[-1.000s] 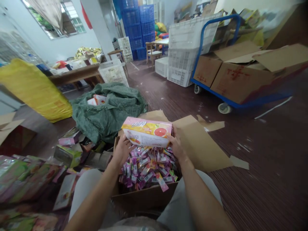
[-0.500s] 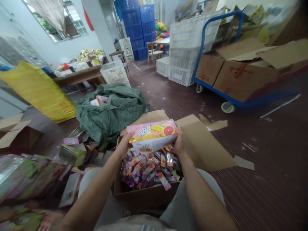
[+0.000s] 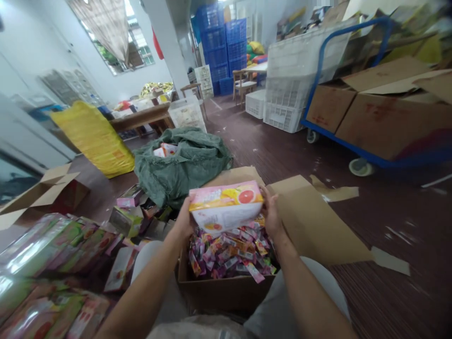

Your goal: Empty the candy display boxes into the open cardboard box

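Observation:
Both of my hands hold a pink and white carton (image 3: 224, 207) printed with grapefruit slices, tipped over an open cardboard box (image 3: 226, 289) between my knees. My left hand (image 3: 185, 222) grips the carton's left end and my right hand (image 3: 271, 214) grips its right end. Several small pink and purple sachets (image 3: 229, 254) fill the box, heaped just under the carton.
Flattened fruit cartons (image 3: 52, 263) are piled at my left. A green sack (image 3: 180, 162) lies behind the box and a yellow sack (image 3: 93, 139) farther left. A blue trolley (image 3: 370, 117) with cardboard boxes stands at the right, with white crates (image 3: 286, 94) beside it.
The carton stays in both hands over the box, now tilted further with its opening down. My head has turned left, so the pile of cartons fills more of the view.

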### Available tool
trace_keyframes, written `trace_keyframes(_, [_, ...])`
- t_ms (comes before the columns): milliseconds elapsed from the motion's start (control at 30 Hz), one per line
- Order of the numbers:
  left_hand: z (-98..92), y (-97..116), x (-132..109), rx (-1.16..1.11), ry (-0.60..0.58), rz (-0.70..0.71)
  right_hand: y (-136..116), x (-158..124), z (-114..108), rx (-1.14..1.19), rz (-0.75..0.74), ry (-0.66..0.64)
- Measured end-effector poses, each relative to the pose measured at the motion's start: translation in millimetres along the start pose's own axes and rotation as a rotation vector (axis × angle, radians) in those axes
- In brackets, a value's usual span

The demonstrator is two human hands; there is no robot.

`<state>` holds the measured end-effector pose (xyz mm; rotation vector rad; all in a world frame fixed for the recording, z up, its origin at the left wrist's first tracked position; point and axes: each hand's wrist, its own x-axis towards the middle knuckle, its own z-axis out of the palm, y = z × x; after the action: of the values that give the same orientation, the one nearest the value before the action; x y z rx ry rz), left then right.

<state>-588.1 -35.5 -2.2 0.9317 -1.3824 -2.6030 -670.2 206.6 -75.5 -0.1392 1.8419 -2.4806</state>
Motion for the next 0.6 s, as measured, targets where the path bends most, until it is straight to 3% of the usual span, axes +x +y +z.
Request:
trace_keyframes(133, [-16.7,24.3,3.2,0.004,0.034,-0.240,-2.6,-3.3,2.0,-0.105,0.019,0.008])
trace_keyframes(233, [-40.2,20.1,3.3,-0.041,-0.080,-0.454,-2.5,-2.1,4.3,-0.124,0.057,-0.025])
trace_keyframes(333, [-58.3,7.3,0.2,-0.112,-0.206,-0.532,-1.5,-3.6,12.0,-0.108,0.114,-0.106])
trace_keyframes(400, [-61.4,1.0,-2.3,-0.140,-0.191,-0.530,-0.5,-5.9,19.8,-0.124,0.117,-0.162])
trace_keyframes(500, [-50.4,-2.3,-5.9,-0.092,-0.071,-0.452,3.7,-8.0,29.6,-0.244,0.016,-0.235])
trace_keyframes(600, [-27.8,-2.3,-10.6,0.005,0.053,-0.152,15.7,-5.7,31.6,-0.564,-0.028,-0.234])
